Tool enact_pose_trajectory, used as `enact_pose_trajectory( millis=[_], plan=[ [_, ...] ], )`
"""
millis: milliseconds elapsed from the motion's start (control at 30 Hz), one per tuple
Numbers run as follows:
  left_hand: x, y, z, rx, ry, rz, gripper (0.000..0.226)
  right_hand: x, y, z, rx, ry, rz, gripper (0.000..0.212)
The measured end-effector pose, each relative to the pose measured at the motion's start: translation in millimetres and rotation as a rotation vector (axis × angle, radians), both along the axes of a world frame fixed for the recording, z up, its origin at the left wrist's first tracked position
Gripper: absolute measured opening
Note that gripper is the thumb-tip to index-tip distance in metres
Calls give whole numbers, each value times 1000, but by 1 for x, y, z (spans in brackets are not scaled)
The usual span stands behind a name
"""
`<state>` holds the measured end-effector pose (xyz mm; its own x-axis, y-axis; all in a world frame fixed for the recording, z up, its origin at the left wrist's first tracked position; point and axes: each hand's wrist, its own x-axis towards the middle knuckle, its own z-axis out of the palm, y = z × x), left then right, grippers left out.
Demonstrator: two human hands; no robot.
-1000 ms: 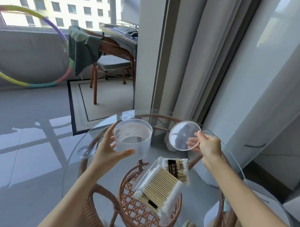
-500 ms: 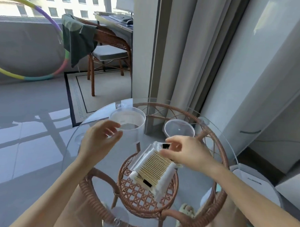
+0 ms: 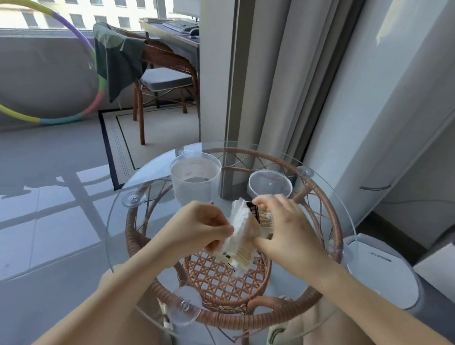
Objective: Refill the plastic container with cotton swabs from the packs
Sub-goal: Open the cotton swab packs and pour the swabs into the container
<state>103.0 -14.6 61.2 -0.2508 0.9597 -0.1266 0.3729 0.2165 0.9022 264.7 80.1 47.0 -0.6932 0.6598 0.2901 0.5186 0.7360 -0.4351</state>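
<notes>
Left hand (image 3: pixel 201 227), right hand (image 3: pixel 290 232) — round swab pack (image 3: pixel 241 236)

Clear container (image 3: pixel 195 181) stands upright, lidless — crinkled swab pack (image 3: pixel 241 233) tilts in midair nearby.

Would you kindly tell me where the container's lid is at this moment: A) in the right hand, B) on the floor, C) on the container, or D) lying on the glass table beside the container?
D: the lid lies on the table to the right of the open container, while the left hand and right hand both grip the pack.
</notes>
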Motion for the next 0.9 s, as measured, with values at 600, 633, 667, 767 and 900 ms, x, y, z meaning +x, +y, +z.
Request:
enact_pose_trajectory(
  millis=[600,633,667,767,900],
  plan=[
    [58,27,-18,-60,-325,-208,15,40,1,16,-1051,205,-185,24],
    [58,27,-18,-72,-338,-199,13,42,1,17,-1077,218,-180,22],
    [57,28,-19,-81,-344,-187,14,43,2,16,-1100,232,-172,21],
    [56,30,-19,-100,-340,-160,16,46,4,15,-1160,267,-144,20],
    [56,32,-17,-117,-323,-148,17,47,6,13,-1212,296,-117,16]
  ],
)
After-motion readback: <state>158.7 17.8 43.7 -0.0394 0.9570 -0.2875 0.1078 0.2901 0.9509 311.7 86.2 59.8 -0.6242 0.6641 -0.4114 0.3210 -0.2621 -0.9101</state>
